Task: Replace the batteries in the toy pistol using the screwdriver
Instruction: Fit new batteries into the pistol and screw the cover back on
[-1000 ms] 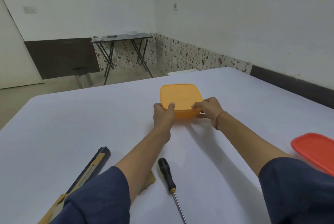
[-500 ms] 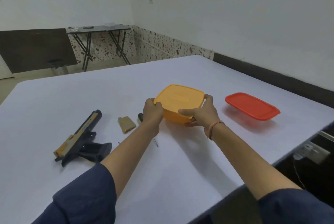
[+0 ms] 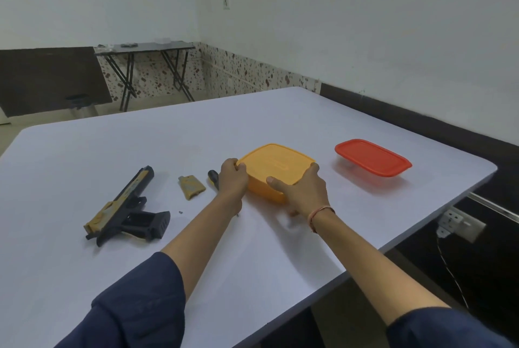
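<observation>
Now we clamp left grip (image 3: pixel 233 179) and right grip (image 3: pixel 302 193) on orange box (image 3: pixel 276 166) lid edges. At left on bench (image 3: pixel 252 123) lies toy pistol (image 3: pixel 126 207), cover (image 3: pixel 191 187) beside it, screwdriver (image 3: pixel 213 176) partly behind our left wrist. Risk: lid pops, box jerks, forearm sweeps loose speck (image 3: pixel 180 211), likely screw, away.

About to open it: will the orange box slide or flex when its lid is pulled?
Probably slides: the orange box is on a smooth white table, so the left hand and right hand gripping its sides should steady it. Its plastic lid looks thin, likely flexing rather than cracking. Contents are hidden, so weight is unclear.
</observation>
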